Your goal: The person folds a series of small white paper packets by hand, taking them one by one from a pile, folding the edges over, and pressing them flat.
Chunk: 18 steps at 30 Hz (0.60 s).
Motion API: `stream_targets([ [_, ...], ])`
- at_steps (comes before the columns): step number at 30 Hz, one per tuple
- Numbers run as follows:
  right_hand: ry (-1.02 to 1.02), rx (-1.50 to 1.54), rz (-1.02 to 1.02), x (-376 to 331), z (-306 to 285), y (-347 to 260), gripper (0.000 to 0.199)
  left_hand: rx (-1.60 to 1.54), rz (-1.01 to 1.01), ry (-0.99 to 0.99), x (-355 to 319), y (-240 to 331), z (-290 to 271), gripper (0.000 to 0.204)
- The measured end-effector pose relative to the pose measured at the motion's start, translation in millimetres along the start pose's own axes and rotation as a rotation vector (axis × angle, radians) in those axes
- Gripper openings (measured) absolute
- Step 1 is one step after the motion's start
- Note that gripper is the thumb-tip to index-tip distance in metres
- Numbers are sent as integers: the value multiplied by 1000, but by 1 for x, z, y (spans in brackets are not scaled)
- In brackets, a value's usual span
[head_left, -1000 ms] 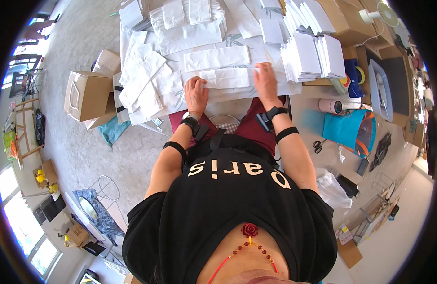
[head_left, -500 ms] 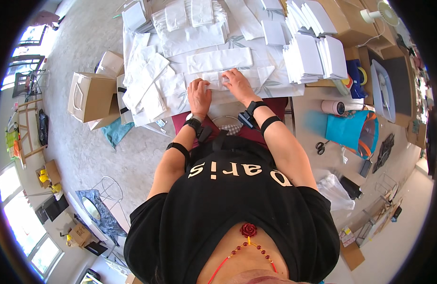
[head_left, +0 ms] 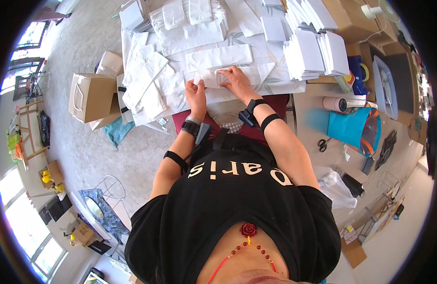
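Along the near edge of the table, a thin white folded sheet, slightly see-through, spans the gap between my hands. My left hand pinches its left end, thumb up against the fingers. At its right part my right hand has thumb and fingers closed on the sheet. Whether it is paper or plastic film I cannot tell. Just beyond lies a flat white strip. A loose pile of similar white pieces spreads to the left, and more are stacked at the far side.
Stacks of folded white card stand at the table's right, beside cardboard boxes and a fan. Left of the table is a brown carton. On the floor at right are black scissors and a turquoise bag.
My left hand has turned and lifted slightly, going from fingers laid over the sheet to a pinch at its left end. My right hand has shifted a little left.
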State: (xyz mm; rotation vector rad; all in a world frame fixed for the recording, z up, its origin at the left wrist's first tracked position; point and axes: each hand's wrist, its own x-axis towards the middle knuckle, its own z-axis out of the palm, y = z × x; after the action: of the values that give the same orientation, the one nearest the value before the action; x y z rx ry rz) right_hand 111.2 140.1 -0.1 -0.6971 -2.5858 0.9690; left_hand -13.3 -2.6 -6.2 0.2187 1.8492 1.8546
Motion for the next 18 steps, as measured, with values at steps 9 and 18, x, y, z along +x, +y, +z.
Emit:
stream_targets([
  [9,-8,-28,5,0,-1,1,54,-133,-33,-130,-10,10,20,22],
  [18,-10,-23,-41,1,0,4,52,-156,6,-246,-14,-3,29,19],
])
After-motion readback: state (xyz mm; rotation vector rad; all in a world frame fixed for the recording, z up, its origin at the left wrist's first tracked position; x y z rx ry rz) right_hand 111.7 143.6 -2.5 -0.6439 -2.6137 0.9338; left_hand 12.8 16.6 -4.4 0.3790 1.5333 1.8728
